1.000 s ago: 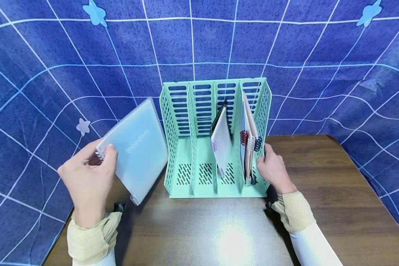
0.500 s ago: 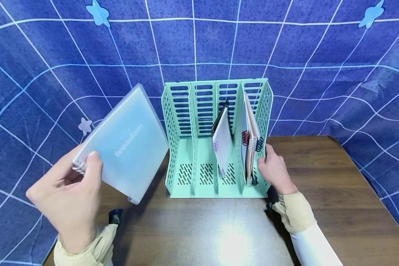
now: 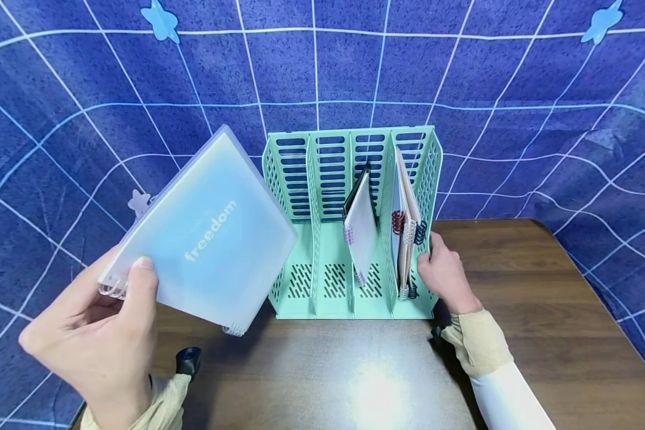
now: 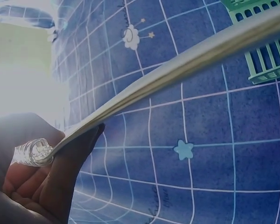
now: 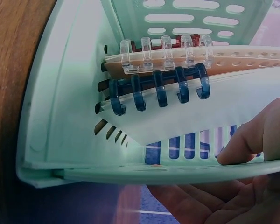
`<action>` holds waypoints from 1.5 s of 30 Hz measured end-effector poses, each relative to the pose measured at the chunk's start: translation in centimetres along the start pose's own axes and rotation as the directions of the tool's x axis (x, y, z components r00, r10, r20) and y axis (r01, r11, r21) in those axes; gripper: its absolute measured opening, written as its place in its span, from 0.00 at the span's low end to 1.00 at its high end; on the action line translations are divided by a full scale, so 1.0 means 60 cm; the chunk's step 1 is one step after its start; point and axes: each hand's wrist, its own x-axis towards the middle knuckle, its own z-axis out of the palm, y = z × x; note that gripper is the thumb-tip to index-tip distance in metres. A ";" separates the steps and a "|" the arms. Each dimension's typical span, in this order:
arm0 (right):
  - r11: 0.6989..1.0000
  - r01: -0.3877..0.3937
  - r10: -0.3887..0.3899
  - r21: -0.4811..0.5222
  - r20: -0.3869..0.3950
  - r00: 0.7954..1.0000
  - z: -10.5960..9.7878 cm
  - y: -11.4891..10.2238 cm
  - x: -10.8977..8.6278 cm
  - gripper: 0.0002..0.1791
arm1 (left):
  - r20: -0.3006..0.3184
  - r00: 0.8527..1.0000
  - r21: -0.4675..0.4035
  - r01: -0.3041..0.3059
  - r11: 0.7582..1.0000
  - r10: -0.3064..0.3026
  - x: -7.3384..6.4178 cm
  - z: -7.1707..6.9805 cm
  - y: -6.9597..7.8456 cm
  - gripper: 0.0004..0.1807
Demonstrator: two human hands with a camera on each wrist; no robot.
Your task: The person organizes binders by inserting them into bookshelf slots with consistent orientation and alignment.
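My left hand (image 3: 102, 334) pinches a loose-leaf notebook (image 3: 215, 239) by its ringed spine, thumb on the pale blue cover printed "freedom". The notebook is tilted above the table, and its right corner overlaps the left wall of a mint-green file organizer (image 3: 294, 309). Seen edge-on in the left wrist view, its pages (image 4: 149, 88) run out from between thumb and fingers. My right hand (image 3: 445, 272) grips the organizer's right side wall (image 5: 168, 173), thumb inside and fingers outside. In the rightmost compartment stand several ring-bound notebooks (image 3: 407, 239), with dark red, clear and dark blue rings.
One compartment to the left, a notebook with lilac rings (image 3: 360, 233) leans against a black one (image 3: 355, 190). The two left compartments show their slotted floors. A blue gridded cloth (image 3: 322, 65) hangs behind the brown wooden table (image 3: 494, 269).
My left hand has moved left and nearer to the camera, and the notebook has turned its cover more towards the view. My right hand stays on the organizer's wall.
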 end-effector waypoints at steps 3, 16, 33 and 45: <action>1.000 -0.003 0.003 0.003 0.003 1.000 -0.001 0.000 0.000 0.31 | 0.016 1.000 -0.008 0.016 1.000 -0.016 -0.005 0.000 0.002 0.12; 1.000 -0.009 0.009 -0.007 0.018 1.000 -0.003 -0.002 0.000 0.32 | 0.197 0.980 -0.088 0.048 0.995 -0.030 -0.033 0.010 0.003 0.12; 1.000 -0.003 0.003 -0.009 0.005 1.000 -0.002 -0.004 -0.002 0.31 | 0.408 0.901 0.111 0.113 0.987 -0.149 -0.076 0.069 0.015 0.13; 1.000 0.002 -0.002 -0.014 0.001 1.000 0.001 0.005 0.003 0.31 | 0.473 0.857 0.110 0.174 0.979 -0.205 -0.096 0.098 0.014 0.17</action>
